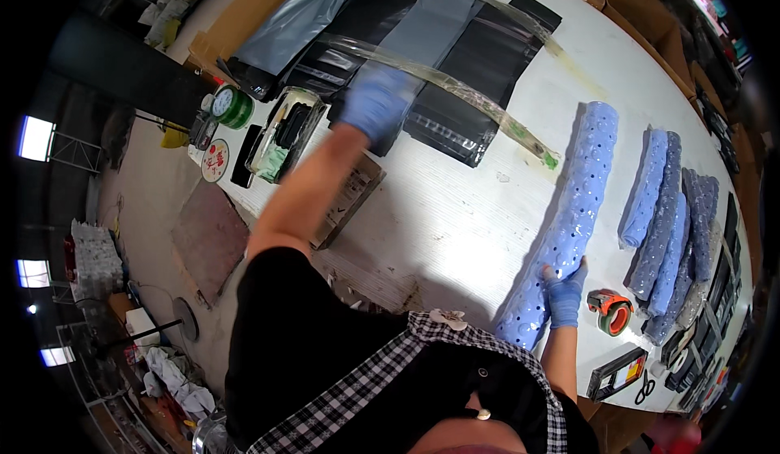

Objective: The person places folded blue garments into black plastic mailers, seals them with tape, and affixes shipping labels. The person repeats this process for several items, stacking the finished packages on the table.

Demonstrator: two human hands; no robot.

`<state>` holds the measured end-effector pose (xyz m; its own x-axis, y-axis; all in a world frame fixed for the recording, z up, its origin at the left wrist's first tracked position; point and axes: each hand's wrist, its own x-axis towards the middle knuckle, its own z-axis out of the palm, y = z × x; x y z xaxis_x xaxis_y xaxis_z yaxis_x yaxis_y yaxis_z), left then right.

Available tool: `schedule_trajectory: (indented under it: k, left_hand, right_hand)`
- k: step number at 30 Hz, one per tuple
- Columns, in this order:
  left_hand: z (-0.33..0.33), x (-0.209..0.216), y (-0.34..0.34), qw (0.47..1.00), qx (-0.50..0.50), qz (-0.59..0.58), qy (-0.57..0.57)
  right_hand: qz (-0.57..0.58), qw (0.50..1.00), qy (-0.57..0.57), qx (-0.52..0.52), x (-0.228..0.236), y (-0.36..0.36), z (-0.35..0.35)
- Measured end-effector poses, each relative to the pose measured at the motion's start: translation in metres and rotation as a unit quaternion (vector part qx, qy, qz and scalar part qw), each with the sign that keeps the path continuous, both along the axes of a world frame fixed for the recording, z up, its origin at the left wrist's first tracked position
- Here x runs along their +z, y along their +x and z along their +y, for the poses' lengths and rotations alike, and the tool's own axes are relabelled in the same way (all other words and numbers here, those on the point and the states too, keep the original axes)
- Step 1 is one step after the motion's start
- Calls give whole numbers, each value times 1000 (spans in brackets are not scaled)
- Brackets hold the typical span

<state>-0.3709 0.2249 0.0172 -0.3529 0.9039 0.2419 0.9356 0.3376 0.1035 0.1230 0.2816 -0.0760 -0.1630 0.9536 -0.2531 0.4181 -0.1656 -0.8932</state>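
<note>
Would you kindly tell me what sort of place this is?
Probably a packing area in a workshop or warehouse: dark plastic bags and a tape dispenser lie on the white table, with cardboard boxes along its edge.

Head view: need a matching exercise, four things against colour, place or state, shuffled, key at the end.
1. Long roll
2. Tape dispenser
3. Scissors
4. Left hand

A. Black, lying near the edge of the table closest to the person
B. Blurred, at the dark plastic bags
C. Light blue, touched by the right hand
D. Mostly orange, with a roll of tape

Pairs: 1-C, 2-D, 3-A, 4-B
</note>
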Motion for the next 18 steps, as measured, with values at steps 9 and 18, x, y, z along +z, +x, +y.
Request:
schedule_trajectory:
  k: [9,18]
  left_hand:
    - [-27,-71,-241,965,-30,192,-177]
    - [-15,-54,-259,972,122,16,200]
  right_hand:
    - [-209,976,46,27,21,-40,41]
    - [-184,983,6,-20,15,-28,42]
